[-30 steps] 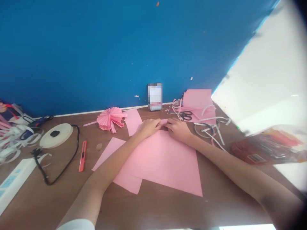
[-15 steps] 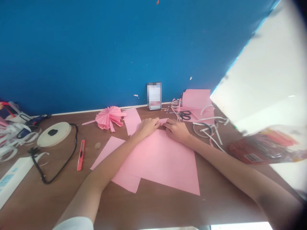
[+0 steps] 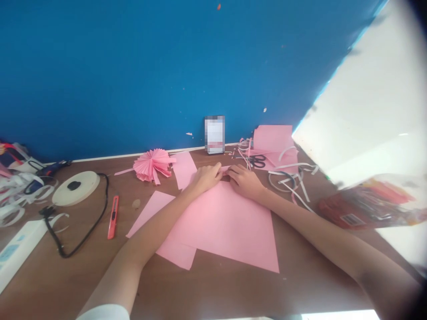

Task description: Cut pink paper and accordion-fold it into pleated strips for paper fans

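A large pink paper sheet [image 3: 230, 222] lies on the brown table [image 3: 213, 289] in front of me. My left hand [image 3: 206, 177] and my right hand [image 3: 245, 180] meet at its far edge, fingers curled and pinching a narrow fold of the pink paper [image 3: 225, 169] between them. A second pink sheet [image 3: 160, 222] lies partly under the large one, to its left.
A pink pleated paper fan [image 3: 152, 164] and a pink strip [image 3: 185, 169] lie beyond my left hand. Left are an orange utility knife [image 3: 113, 217], a tape roll [image 3: 76, 187], a black cable and a white power strip [image 3: 16, 251]. Scissors [image 3: 256, 161], paper scraps, a red packet [image 3: 367, 206] sit right.
Almost nothing has moved; my hands stay at the far edge of the pink sheet, with only small finger shifts on the fold.
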`<control>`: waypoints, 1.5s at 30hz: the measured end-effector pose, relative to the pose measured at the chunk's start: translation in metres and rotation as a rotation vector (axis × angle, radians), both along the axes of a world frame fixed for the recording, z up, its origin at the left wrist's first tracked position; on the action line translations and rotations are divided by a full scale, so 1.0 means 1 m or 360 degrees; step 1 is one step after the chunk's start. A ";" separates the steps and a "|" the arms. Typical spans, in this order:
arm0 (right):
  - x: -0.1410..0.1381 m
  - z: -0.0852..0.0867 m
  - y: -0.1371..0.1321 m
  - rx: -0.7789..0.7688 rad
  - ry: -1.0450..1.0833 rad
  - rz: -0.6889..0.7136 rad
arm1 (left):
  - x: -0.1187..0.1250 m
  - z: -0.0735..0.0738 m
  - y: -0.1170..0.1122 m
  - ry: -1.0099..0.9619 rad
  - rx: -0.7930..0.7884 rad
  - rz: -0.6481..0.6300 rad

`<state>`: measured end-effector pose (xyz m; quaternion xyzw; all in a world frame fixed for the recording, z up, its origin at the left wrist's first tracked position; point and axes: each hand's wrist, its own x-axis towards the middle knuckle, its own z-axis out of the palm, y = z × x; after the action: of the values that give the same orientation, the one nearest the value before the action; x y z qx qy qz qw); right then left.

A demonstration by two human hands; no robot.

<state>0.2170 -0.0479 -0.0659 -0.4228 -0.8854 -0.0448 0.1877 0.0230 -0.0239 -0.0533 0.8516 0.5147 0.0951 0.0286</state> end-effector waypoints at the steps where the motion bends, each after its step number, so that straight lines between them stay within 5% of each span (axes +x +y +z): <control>1: 0.000 0.000 0.000 -0.0003 -0.0001 0.0006 | 0.000 0.000 -0.001 0.0001 0.0002 -0.0002; 29: 0.000 -0.001 0.004 0.0020 -0.0032 0.0081 | -0.006 -0.002 0.004 -0.0270 -0.0090 -0.0072; 45: 0.000 -0.003 0.004 0.0060 0.0005 0.0113 | -0.004 0.000 -0.001 -0.0114 -0.0085 -0.0067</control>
<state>0.2168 -0.0439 -0.0691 -0.3877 -0.8985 -0.0540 0.1986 0.0190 -0.0245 -0.0534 0.8572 0.4976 0.1111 0.0718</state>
